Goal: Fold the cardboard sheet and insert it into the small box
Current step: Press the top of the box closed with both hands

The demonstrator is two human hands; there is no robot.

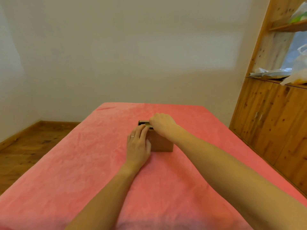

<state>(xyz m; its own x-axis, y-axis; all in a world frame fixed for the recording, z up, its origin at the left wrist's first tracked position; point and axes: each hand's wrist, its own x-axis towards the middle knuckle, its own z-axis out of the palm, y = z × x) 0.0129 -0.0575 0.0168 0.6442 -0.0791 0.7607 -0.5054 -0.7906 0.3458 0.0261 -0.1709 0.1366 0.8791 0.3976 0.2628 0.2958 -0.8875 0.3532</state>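
A small brown cardboard box stands upright in the middle of the pink-covered table. My left hand lies flat against the box's left side, fingers reaching up to its top edge, a ring on one finger. My right hand is curled over the top of the box, fingers closed on the folded cardboard sheet, of which only a short pale end shows at the box's opening. The rest of the sheet is hidden by my right hand and the box.
A wooden cabinet with shelves stands close along the table's right side, holding plastic bags and papers. A white wall is behind the table. Wooden floor lies to the left.
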